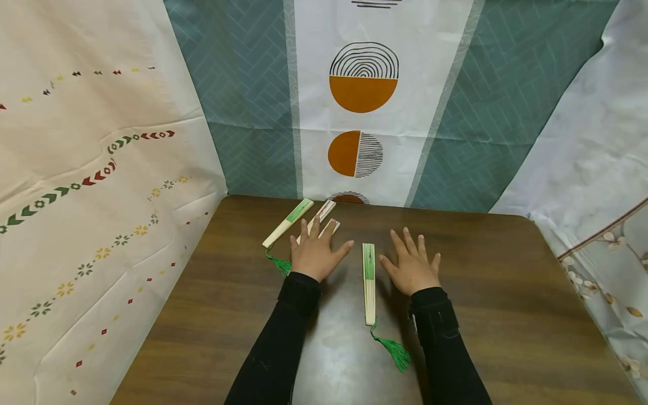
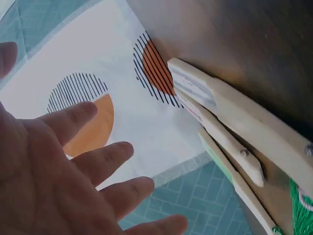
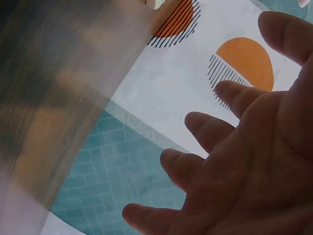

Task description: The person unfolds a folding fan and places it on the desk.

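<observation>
A closed folding fan (image 1: 369, 284) with a green panel and a green tassel (image 1: 395, 352) lies upright in the head view, between the two hands. My left hand (image 1: 315, 256), fingers spread, is over the near ends of two pale fans (image 1: 326, 211) (image 1: 331, 228); beside them lies a green-panelled fan (image 1: 288, 223). In the left wrist view three fans (image 2: 264, 132) are seen past the spread left hand (image 2: 88, 176). My right hand (image 1: 412, 267) is spread to the right of the single fan, holding nothing; its fingers also look extended in the right wrist view (image 3: 244, 156).
The fans lie on a brown wooden table (image 1: 506, 292). Behind it hangs a teal and white cloth (image 1: 253, 112) with orange and black circles. Patterned white cloths hang at the left (image 1: 101, 225) and right (image 1: 597, 169).
</observation>
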Available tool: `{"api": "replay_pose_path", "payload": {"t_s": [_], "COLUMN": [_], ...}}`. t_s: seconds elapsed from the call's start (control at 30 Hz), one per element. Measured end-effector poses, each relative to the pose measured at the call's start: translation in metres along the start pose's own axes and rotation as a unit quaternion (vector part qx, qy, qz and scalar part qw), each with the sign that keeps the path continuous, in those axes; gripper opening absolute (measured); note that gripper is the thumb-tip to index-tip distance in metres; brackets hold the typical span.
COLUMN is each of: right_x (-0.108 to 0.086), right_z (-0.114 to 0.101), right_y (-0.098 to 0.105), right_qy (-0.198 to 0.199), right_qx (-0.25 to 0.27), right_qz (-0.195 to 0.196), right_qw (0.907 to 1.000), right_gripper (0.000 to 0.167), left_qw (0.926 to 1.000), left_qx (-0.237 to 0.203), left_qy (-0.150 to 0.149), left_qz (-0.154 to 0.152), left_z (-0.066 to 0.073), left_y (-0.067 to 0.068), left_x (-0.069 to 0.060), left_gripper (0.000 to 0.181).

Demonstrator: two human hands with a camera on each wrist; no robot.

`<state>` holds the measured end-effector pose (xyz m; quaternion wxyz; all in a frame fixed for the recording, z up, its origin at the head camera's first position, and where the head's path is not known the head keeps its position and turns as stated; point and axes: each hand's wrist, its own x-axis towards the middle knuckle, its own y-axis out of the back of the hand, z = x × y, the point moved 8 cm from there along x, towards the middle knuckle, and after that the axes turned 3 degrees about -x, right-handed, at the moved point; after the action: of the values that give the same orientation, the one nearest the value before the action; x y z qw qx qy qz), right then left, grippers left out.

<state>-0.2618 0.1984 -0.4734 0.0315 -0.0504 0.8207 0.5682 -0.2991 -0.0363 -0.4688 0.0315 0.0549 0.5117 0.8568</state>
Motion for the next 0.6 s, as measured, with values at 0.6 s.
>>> {"api": "replay_pose_path", "payload": {"t_s": [0.6], "right_x": [-0.001], "right_z": [0.005], "right_y": [0.010], "right_qy": [-0.002], "right_qx": [0.008], "right_qz": [0.011], "right_qw": [0.9999], "right_gripper": [0.082], "left_qw": [0.9954], "left_qx": [0.078], "left_qy": [-0.043], "left_qz": [-0.035], "left_z": [0.039], "left_y": [-0.075], "left_x": [-0.003], "left_gripper": [0.069]}}
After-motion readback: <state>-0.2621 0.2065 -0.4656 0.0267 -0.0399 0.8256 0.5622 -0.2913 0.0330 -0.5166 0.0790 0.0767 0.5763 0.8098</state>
